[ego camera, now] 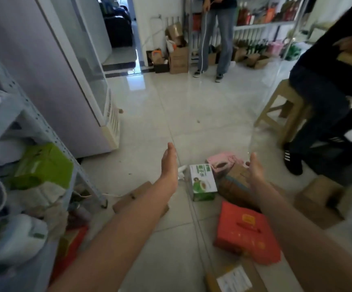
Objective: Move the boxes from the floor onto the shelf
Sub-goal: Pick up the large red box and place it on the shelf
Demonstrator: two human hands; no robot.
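Both bare forearms extend from the bottom of the frame toward the lower centre. The left hand (169,163) is open, fingers straight and together, palm turned toward the right, holding nothing. The right hand (254,169) is also open, fingers loosely spread, palm facing left, empty. Between the two hands, on the tiled floor (192,114), stands a green-and-white box (203,182), upright and touched by neither hand. Just behind it, toward centre right, lies a pink package (221,161). A brown cardboard box (234,184) sits just beside the green-and-white box, partly hidden by the right hand and forearm. Nearer the camera, at lower right, a red box (247,232) lies flat on the floor. Below it, at the bottom edge, a flat cardboard parcel (234,280) carries a white label. Another cardboard box (320,201) rests at right, and one more small cardboard box (137,197) shows under the left forearm. The metal shelf (44,125) occupies the left of the frame and holds a lime-green box (44,165) among blurred pale items. A tall pale cabinet (50,70) stands at upper left. A wooden stool (284,110) at right supports a seated person in dark clothing (327,91). A second person in jeans (215,39) stands at top centre before stocked racks.
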